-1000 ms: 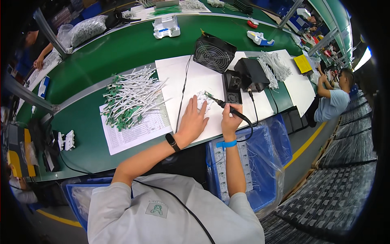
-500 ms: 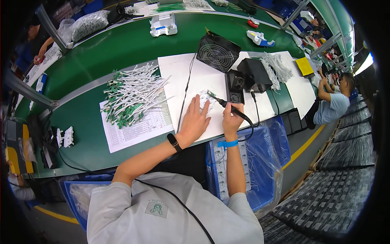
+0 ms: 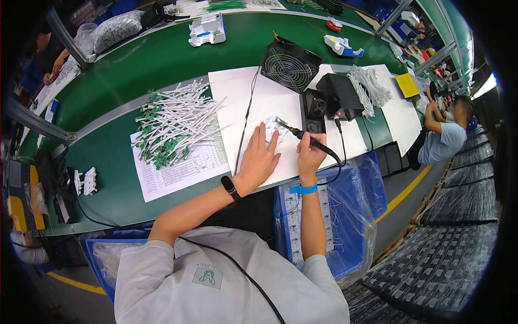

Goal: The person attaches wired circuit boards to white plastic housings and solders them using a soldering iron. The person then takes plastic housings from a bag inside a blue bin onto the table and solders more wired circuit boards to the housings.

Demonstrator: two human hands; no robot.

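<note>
In my right hand (image 3: 311, 152) a soldering iron (image 3: 299, 133) with a black handle is gripped, its cable looping back to the right. Its tip meets or hovers just over a small white plastic part (image 3: 276, 129) with a bit of green on it; contact is too small to tell. My left hand (image 3: 257, 163) lies flat on the white sheet (image 3: 226, 92), fingers stretched out, its fingertips at the white part's near edge. To the left, a heap of white wires with green circuit boards (image 3: 175, 121) rests on a printed sheet (image 3: 154, 183).
Beyond the part stand a black fan (image 3: 290, 67), a black soldering station (image 3: 340, 96) and an iron holder (image 3: 313, 110). White wires (image 3: 371, 89) lie farther right. A green conveyor belt (image 3: 145, 62) carries white housings (image 3: 207, 29). Blue bins (image 3: 350, 254) sit below the bench; a co-worker (image 3: 442, 135) sits right.
The white housings on the conveyor have shifted left. The soldering iron and my right hand have moved very slightly; my left hand stays in place.
</note>
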